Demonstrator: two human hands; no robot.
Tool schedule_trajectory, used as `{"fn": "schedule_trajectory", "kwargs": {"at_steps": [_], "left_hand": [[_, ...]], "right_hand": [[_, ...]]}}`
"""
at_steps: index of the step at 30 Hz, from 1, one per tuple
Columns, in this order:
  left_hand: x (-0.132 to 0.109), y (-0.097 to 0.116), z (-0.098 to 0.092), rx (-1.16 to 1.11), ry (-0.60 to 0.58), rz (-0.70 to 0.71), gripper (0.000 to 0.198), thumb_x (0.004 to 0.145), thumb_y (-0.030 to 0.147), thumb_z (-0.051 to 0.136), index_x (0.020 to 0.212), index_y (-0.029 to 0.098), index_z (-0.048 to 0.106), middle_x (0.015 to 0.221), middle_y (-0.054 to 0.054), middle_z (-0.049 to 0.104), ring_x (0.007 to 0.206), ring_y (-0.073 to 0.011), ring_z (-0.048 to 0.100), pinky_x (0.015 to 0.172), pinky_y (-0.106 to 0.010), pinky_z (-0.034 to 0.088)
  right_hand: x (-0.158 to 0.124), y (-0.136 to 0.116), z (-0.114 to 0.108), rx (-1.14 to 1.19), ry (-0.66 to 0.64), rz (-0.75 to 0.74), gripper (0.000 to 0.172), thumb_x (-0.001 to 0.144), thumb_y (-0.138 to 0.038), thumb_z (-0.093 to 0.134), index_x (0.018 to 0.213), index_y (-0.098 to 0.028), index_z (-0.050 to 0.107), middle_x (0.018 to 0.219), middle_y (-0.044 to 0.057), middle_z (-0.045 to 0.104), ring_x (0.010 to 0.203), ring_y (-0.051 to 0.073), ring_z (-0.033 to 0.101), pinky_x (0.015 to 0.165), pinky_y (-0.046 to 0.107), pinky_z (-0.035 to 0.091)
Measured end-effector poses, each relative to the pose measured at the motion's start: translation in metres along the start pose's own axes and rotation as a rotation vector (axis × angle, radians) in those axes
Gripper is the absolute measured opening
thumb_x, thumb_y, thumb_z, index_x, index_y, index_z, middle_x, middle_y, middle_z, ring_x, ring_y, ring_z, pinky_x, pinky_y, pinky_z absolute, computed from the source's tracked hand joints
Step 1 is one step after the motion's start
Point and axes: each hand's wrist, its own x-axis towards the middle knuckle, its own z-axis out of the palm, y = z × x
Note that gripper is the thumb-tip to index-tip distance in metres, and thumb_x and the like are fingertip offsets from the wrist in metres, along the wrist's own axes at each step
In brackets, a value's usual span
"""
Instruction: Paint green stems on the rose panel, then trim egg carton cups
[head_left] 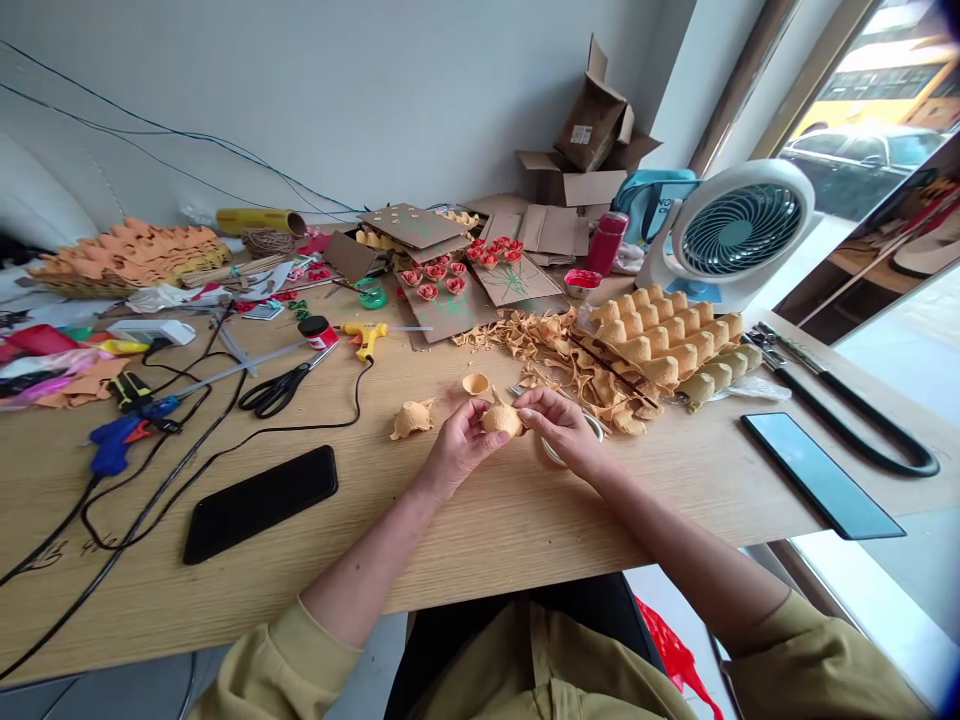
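Observation:
Both hands meet over the middle of the table around an egg carton cup [501, 420], a tan pulp piece with a ragged rim. My left hand [461, 447] pinches its left side. The fingers of my right hand [559, 425] are closed at its right edge. Left of my hands lies another torn egg carton cup [412, 420], dome upward. Just behind them stands a small trimmed cup [475, 384], hollow side up. A round white-rimmed container [592, 428] sits partly hidden under my right hand and wrist.
Torn carton scraps [555, 360] pile up behind my hands, beside stacked egg trays [667, 335]. Black scissors [281, 390], a yellow glue gun [366, 338], a blue glue gun [116, 440] and cords lie left. A phone [262, 500] is near, a tablet [821, 470] and fan [739, 225] right.

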Motion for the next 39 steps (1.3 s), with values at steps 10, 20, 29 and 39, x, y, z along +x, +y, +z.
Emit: {"fn": "schedule_trajectory", "kwargs": {"at_steps": [10,20,29,39], "left_hand": [[0.008,-0.006,-0.015,-0.101,0.086,0.044,0.056,0.064,0.037,0.087,0.107,0.016,0.059,0.105,-0.007,0.069,0.097,-0.0185,0.063,0.081,-0.027,0.048],[0.007,-0.003,-0.015,-0.167,0.088,0.035,0.056,0.061,0.038,0.088,0.104,0.017,0.059,0.100,-0.005,0.068,0.091,-0.0168,0.062,0.073,-0.024,0.045],[0.006,-0.004,-0.016,-0.250,0.069,0.013,0.053,0.062,0.037,0.089,0.102,0.019,0.059,0.102,-0.003,0.068,0.095,-0.0167,0.063,0.077,-0.026,0.046],[0.007,-0.004,-0.015,-0.427,0.065,-0.039,0.046,0.062,0.033,0.090,0.097,0.020,0.062,0.105,-0.002,0.066,0.094,-0.0150,0.064,0.076,-0.024,0.051]], "right_hand": [[-0.019,-0.019,-0.047,-0.793,0.198,-0.118,0.022,0.094,-0.042,0.057,0.099,-0.022,0.064,0.092,0.006,0.069,0.080,0.020,0.063,0.074,0.034,0.050],[-0.026,-0.001,-0.055,-1.512,-0.010,0.034,0.016,0.085,-0.038,0.065,0.088,-0.022,0.064,0.089,0.011,0.065,0.082,0.027,0.062,0.072,0.037,0.047],[-0.039,-0.002,-0.059,-1.265,0.129,0.028,0.023,0.093,-0.043,0.052,0.089,-0.021,0.057,0.084,0.009,0.065,0.075,0.025,0.061,0.066,0.035,0.045],[-0.015,-0.028,-0.020,-0.165,0.096,0.190,0.042,0.071,-0.053,0.081,0.088,-0.020,0.063,0.067,-0.002,0.058,0.058,0.012,0.047,0.052,0.026,0.035]]}}
